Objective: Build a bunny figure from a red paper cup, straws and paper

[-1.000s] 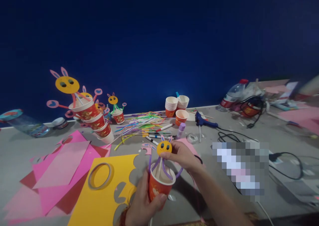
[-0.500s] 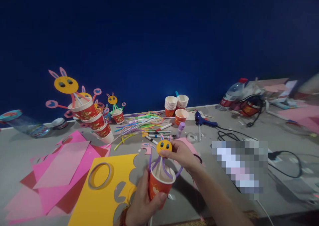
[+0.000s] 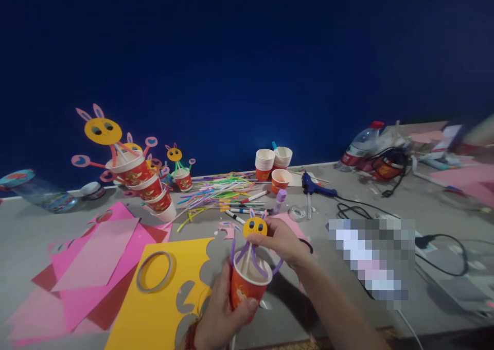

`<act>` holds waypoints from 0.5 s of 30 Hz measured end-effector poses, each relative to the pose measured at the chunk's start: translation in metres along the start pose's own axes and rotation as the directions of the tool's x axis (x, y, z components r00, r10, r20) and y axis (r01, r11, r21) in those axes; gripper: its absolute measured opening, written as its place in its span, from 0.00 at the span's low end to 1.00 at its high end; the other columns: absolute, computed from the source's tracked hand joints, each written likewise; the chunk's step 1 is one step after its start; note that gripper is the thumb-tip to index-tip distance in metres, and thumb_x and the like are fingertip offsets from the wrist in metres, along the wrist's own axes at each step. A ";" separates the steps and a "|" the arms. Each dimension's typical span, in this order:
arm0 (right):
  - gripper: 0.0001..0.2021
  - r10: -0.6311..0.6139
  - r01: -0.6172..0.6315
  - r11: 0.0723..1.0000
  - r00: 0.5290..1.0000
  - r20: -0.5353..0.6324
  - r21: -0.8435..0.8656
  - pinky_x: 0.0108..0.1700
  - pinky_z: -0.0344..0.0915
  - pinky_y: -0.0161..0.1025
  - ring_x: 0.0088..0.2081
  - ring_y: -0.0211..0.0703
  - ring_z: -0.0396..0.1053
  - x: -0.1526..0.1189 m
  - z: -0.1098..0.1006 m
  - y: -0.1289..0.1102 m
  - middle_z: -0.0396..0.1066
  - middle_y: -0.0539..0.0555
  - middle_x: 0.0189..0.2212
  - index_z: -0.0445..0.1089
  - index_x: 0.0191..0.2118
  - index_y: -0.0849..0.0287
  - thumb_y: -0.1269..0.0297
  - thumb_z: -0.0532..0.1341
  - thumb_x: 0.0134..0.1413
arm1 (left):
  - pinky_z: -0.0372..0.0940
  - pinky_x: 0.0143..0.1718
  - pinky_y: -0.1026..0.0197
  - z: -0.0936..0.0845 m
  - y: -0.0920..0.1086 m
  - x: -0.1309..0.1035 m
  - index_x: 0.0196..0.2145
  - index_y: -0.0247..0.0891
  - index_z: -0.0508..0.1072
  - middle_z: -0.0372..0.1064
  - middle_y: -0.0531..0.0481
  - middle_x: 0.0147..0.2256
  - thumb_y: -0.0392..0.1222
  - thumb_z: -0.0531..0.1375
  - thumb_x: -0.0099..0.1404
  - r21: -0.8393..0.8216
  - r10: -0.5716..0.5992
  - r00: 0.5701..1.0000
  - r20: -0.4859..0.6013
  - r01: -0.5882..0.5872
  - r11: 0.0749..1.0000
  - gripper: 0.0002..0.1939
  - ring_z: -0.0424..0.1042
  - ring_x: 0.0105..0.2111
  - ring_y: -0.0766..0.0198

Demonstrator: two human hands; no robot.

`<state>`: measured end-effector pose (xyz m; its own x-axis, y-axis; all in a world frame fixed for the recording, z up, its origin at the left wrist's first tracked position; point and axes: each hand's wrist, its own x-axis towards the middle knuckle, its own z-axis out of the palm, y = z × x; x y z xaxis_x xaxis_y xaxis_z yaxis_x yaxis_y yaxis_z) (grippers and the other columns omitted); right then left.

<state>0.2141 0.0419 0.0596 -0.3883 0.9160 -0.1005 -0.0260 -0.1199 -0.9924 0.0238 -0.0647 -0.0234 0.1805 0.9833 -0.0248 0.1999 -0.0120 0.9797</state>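
Note:
My left hand (image 3: 227, 309) is wrapped round a red paper cup (image 3: 250, 280) near the table's front edge. Out of the cup rise a pale stick and purple pipe cleaners (image 3: 257, 262), which bend over the rim. A round yellow bunny face (image 3: 254, 228) with pink ears and dark eyes tops the stick. My right hand (image 3: 283, 239) pinches the face at its lower right edge, thumb in front. Left of the cup lies a yellow paper sheet (image 3: 154, 309) with round cut-outs, bearing a tape ring (image 3: 171, 273).
Stacked cups with bunny figures (image 3: 133, 170) stand at the back left, beside pink paper (image 3: 96, 257). Pipe cleaners (image 3: 224, 188), white cups (image 3: 265, 159), a glue stick (image 3: 280, 200) and a blue glue gun (image 3: 318, 187) lie behind my hands. A bottle (image 3: 358, 146) stands at right.
The bunny face has shifted very slightly, and the right thumb sits a little lower on it. Both hands keep their holds.

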 end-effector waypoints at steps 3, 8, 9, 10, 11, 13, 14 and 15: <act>0.19 0.038 -0.039 0.996 0.999 0.006 0.076 0.33 0.62 0.35 0.28 0.38 0.66 0.000 0.000 0.000 0.72 0.49 0.26 0.75 0.32 0.61 0.52 0.74 0.38 | 0.61 0.60 0.44 0.000 0.002 0.000 0.68 0.35 0.50 0.62 0.35 0.61 0.58 0.63 0.59 -0.007 -0.010 1.000 -0.005 0.010 1.000 0.47 0.62 0.61 0.41; 0.18 0.045 -0.047 0.992 0.999 0.018 0.118 0.35 0.63 0.35 0.29 0.38 0.67 0.001 -0.001 -0.002 0.74 0.49 0.28 0.75 0.33 0.61 0.54 0.75 0.38 | 0.61 0.60 0.45 0.000 0.003 0.000 0.67 0.36 0.50 0.63 0.36 0.60 0.59 0.62 0.59 -0.005 -0.006 1.000 0.014 0.007 1.000 0.47 0.62 0.61 0.42; 0.18 0.045 -0.047 0.991 0.999 0.021 0.123 0.35 0.63 0.35 0.29 0.38 0.67 0.001 -0.001 -0.002 0.74 0.49 0.28 0.76 0.33 0.61 0.55 0.75 0.38 | 0.61 0.60 0.45 0.000 0.002 0.000 0.68 0.35 0.50 0.62 0.35 0.61 0.59 0.62 0.60 -0.002 -0.007 1.000 0.016 0.007 1.000 0.46 0.61 0.61 0.42; 0.18 0.044 -0.046 0.991 0.999 0.022 0.125 0.35 0.63 0.35 0.29 0.38 0.67 0.000 -0.001 -0.003 0.74 0.49 0.27 0.76 0.33 0.61 0.54 0.75 0.39 | 0.61 0.60 0.45 0.000 0.001 -0.001 0.68 0.35 0.50 0.62 0.35 0.61 0.59 0.62 0.60 0.001 -0.007 1.000 0.015 0.007 1.000 0.47 0.61 0.62 0.42; 0.18 0.042 -0.044 0.991 0.999 0.018 0.125 0.34 0.62 0.35 0.28 0.38 0.67 0.000 -0.001 -0.003 0.74 0.49 0.27 0.76 0.32 0.61 0.54 0.75 0.39 | 0.60 0.61 0.45 0.000 -0.001 -0.001 0.68 0.34 0.49 0.61 0.34 0.61 0.58 0.62 0.60 0.003 -0.006 1.000 0.012 0.006 1.000 0.47 0.60 0.62 0.41; 0.18 0.039 -0.040 0.992 0.999 0.010 0.118 0.33 0.62 0.35 0.28 0.38 0.66 0.000 -0.001 -0.002 0.74 0.49 0.26 0.77 0.32 0.61 0.53 0.74 0.39 | 0.59 0.62 0.44 0.000 -0.003 -0.001 0.68 0.33 0.49 0.60 0.33 0.62 0.58 0.63 0.59 0.001 0.002 1.000 0.002 -0.002 1.000 0.48 0.59 0.63 0.41; 0.17 0.039 -0.039 0.993 0.999 0.009 0.113 0.33 0.61 0.35 0.27 0.37 0.66 0.000 -0.001 -0.002 0.73 0.49 0.25 0.77 0.31 0.61 0.53 0.74 0.39 | 0.58 0.62 0.44 0.000 -0.005 -0.001 0.68 0.33 0.48 0.59 0.33 0.63 0.58 0.63 0.59 -0.001 0.004 1.000 -0.001 -0.004 1.000 0.48 0.59 0.63 0.41; 0.17 0.041 -0.042 0.994 0.999 0.013 0.104 0.32 0.61 0.34 0.27 0.37 0.66 -0.001 -0.001 -0.002 0.73 0.49 0.25 0.77 0.31 0.62 0.53 0.74 0.39 | 0.57 0.63 0.44 0.000 -0.005 -0.001 0.68 0.33 0.48 0.58 0.33 0.63 0.58 0.63 0.59 -0.002 0.002 1.000 0.004 -0.002 1.000 0.48 0.58 0.63 0.41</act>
<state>0.2153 0.0418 0.0614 -0.4008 0.9055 -0.1397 -0.1057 -0.1972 -0.9746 0.0230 -0.0659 -0.0285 0.1852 0.9824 -0.0233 0.1976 -0.0140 0.9802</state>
